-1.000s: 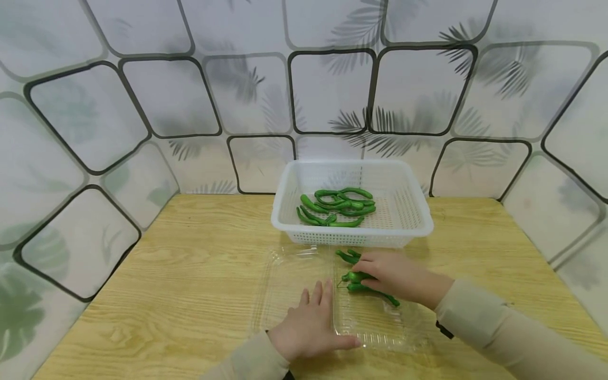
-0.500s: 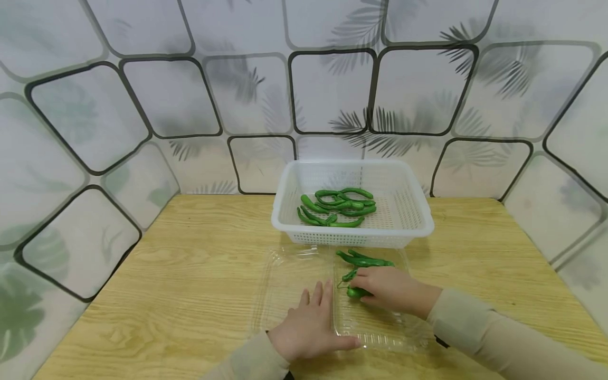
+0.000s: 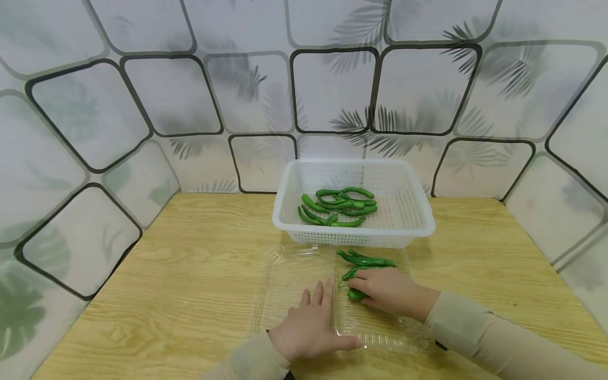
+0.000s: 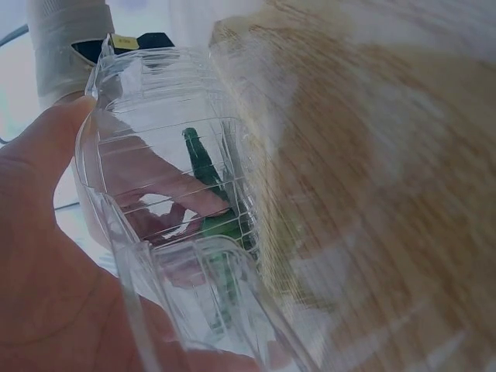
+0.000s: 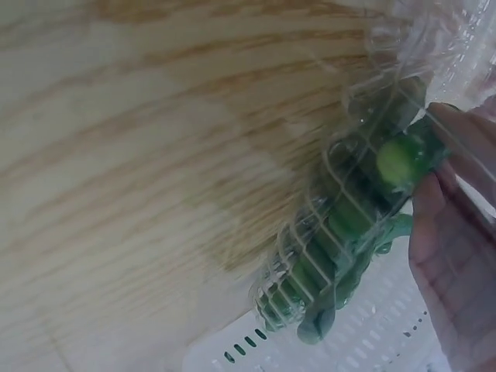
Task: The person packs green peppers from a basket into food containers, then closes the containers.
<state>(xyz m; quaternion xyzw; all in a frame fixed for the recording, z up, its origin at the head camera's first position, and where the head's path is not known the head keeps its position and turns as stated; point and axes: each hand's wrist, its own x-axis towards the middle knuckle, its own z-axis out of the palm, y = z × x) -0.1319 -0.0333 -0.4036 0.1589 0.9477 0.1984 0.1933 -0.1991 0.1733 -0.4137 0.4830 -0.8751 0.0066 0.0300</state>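
Note:
An open clear plastic clamshell box [image 3: 380,338] lies on the wooden table, its two halves side by side. Several green chili peppers [image 3: 368,260] rest in its right half. My right hand [image 3: 391,290] reaches into that half, its fingers pinching the frontmost pepper [image 3: 357,294], whose pale stem end [image 5: 401,163] shows in the right wrist view. My left hand [image 3: 309,330] has its fingers spread over the left half [image 3: 292,274] near the fold. Its thumb [image 4: 62,128] touches the box's front edge, seen against the clear wall in the left wrist view.
Just behind the box stands a white perforated basket [image 3: 280,216], with more green chili peppers [image 3: 347,203] heaped in its left part. A patterned wall covering [image 3: 332,89] rises behind and on both sides of the table [image 3: 190,253].
My right hand has come slightly toward me, from the middle peppers onto the frontmost one, uncovering the rear peppers. It barely moves in the last half second. The left hand stays put.

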